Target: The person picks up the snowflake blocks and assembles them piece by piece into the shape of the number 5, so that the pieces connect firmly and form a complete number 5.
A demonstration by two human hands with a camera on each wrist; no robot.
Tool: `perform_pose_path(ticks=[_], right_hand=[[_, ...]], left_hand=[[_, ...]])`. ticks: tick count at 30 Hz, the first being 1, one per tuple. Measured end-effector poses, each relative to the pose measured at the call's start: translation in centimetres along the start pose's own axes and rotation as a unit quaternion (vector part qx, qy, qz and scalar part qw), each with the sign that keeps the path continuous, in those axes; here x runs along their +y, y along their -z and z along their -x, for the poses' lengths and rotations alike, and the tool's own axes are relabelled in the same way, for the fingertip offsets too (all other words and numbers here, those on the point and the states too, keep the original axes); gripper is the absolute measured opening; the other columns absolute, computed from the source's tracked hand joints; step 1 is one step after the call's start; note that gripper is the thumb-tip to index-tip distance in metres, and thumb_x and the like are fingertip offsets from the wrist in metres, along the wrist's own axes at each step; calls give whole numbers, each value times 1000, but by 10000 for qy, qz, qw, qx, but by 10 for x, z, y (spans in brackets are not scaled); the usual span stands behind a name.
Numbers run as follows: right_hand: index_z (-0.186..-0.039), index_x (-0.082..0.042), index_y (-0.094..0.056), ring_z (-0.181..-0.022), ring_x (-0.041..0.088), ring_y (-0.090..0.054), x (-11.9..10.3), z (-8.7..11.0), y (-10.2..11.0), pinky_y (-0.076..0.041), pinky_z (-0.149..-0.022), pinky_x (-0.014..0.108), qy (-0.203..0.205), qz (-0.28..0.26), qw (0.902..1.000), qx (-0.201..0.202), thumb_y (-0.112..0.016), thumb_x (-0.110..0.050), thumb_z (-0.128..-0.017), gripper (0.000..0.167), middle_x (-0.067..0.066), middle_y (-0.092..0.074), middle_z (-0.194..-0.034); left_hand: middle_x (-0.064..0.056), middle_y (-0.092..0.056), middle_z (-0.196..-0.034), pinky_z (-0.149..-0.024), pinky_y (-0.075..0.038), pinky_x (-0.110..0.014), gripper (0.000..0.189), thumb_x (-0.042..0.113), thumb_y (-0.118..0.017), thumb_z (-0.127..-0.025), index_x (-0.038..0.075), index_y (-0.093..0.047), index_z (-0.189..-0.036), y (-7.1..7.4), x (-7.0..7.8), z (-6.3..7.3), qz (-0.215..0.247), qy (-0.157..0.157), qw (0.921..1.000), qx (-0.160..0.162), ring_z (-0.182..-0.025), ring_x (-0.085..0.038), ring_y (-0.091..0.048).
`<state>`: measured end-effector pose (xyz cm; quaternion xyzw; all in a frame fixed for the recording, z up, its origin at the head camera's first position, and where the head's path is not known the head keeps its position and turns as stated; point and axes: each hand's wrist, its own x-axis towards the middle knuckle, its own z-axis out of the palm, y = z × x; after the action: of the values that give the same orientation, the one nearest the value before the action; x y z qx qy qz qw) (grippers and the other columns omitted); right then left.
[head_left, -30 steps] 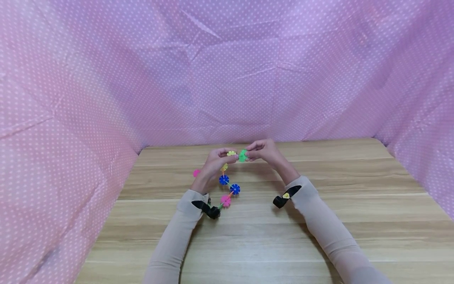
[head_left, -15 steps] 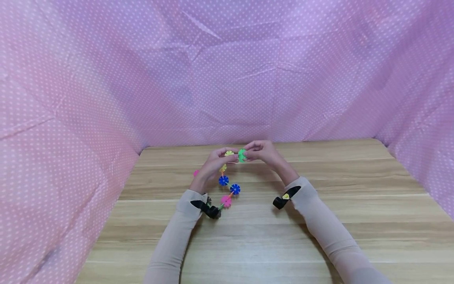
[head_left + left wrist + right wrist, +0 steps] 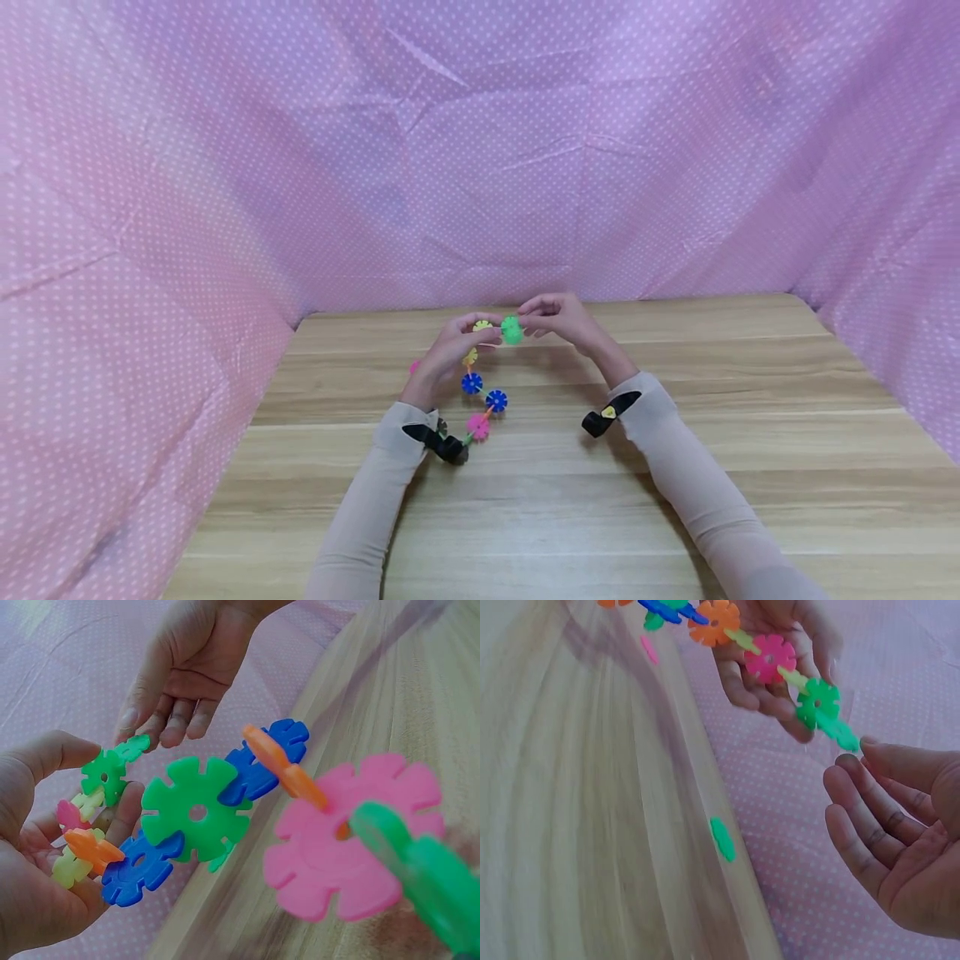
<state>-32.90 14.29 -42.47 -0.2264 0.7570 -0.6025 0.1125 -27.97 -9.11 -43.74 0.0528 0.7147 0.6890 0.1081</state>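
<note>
My left hand (image 3: 453,346) pinches a chain of notched plastic discs near its upper end, by a green disc (image 3: 103,778). A second light green disc (image 3: 837,732) is slotted into that one and forms the chain's tip. Beside this tip, my right hand (image 3: 561,321) has its thumb and fingers loosely parted; whether a fingertip still touches the disc is hard to tell. From the left hand the chain hangs down through yellow, orange and blue discs (image 3: 472,383) to a pink disc (image 3: 478,427). Its lower part is hidden by the left wrist.
A loose green disc (image 3: 722,840) lies near the edge of the wooden table (image 3: 525,517). A pink disc (image 3: 649,649) is farther along that surface. Pink dotted cloth (image 3: 480,167) surrounds the table at the back and sides.
The right hand has drawn slightly right, and its fingers no longer cover the green tip disc. The left hand and hanging chain have barely moved.
</note>
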Motion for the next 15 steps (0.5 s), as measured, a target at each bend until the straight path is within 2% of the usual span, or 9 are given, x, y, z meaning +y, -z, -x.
perform_pose_path(ticks=[4,9,12,15], right_hand=[[-114,7,-69,-80,18,-74,5,-2,6,-57,-90,63,-135,249,9996,-71,-73,-9,-94,26,15,-77,-95],[-115,12,-67,-80,17,-73,16,-7,10,-63,-81,45,-394,504,9972,-387,-71,-2,-93,26,23,-76,-99],[-116,15,-65,-81,23,-73,21,-10,10,-64,-77,40,-418,608,9954,-604,-70,3,-92,27,30,-73,-103],[-118,13,-66,-84,28,-72,27,-14,9,-64,-77,39,-397,881,9922,-787,-71,4,-90,30,31,-72,-107]], left_hand=[[-9,-67,-119,-112,-46,-55,30,21,-72,-95,10,-68,-123,2,-2,1,162,66,9998,114,-108,-22,-66],[-9,-66,-121,-114,-44,-56,31,20,-73,-94,10,-68,-123,4,-2,2,371,102,9991,172,-110,-24,-65],[-8,-65,-121,-115,-42,-56,30,21,-74,-94,12,-68,-122,4,0,3,478,212,9985,182,-119,-33,-61],[-8,-64,-121,-116,-40,-56,30,22,-75,-93,14,-68,-121,3,1,4,594,306,9976,183,-128,-43,-55]])
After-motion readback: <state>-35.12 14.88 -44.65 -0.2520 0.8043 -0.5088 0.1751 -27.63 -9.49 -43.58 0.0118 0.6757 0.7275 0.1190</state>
